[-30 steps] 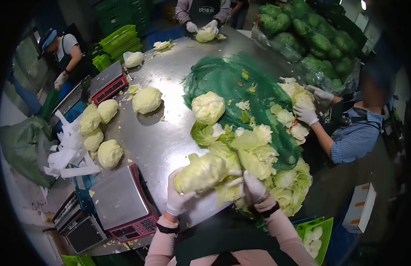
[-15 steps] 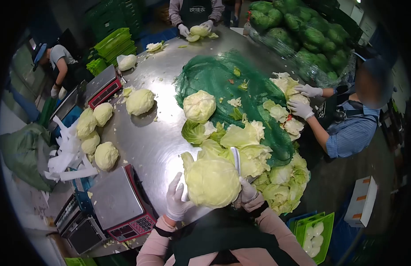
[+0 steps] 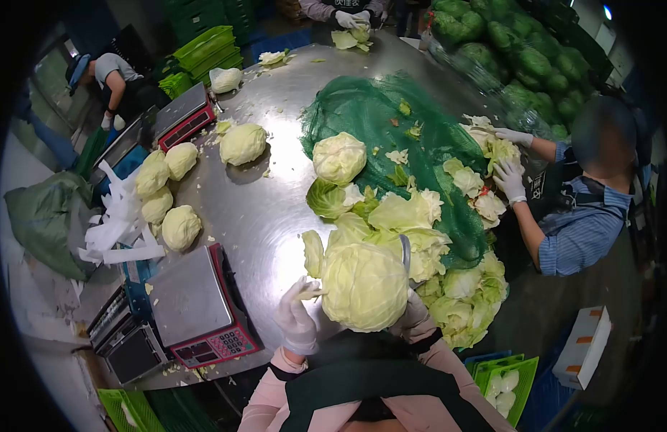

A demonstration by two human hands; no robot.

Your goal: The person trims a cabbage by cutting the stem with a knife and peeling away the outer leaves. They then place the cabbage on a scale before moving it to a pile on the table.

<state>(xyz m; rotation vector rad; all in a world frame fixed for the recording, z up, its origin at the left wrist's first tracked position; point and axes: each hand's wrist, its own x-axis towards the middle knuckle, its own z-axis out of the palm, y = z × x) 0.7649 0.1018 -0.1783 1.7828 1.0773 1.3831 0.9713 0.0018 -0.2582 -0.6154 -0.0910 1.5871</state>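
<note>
A large pale green cabbage (image 3: 365, 286) is in front of me at the near side of the metal table (image 3: 254, 209). My right hand (image 3: 414, 318) grips its right side, with a curved metal blade (image 3: 405, 253) rising beside the cabbage; the fingers are partly hidden. On the left, my left hand (image 3: 297, 317) has its fingers closed on a piece of leaf (image 3: 309, 292), a little apart from the cabbage. A loose leaf (image 3: 313, 253) shows at the cabbage's upper left. Behind it lie cut outer leaves (image 3: 420, 248).
A green net (image 3: 391, 108) holds another cabbage (image 3: 339, 158). Several trimmed cabbages (image 3: 181, 227) lie left, near two scales (image 3: 193, 299). A co-worker (image 3: 589, 194) handles leaves at right; another person's hands (image 3: 353, 19) are at the far edge. A green crate (image 3: 524, 389) stands lower right.
My left hand has come away from the cabbage's side and now holds a leaf piece. A leaf at the cabbage's upper left has separated. The whole view has shifted slightly.
</note>
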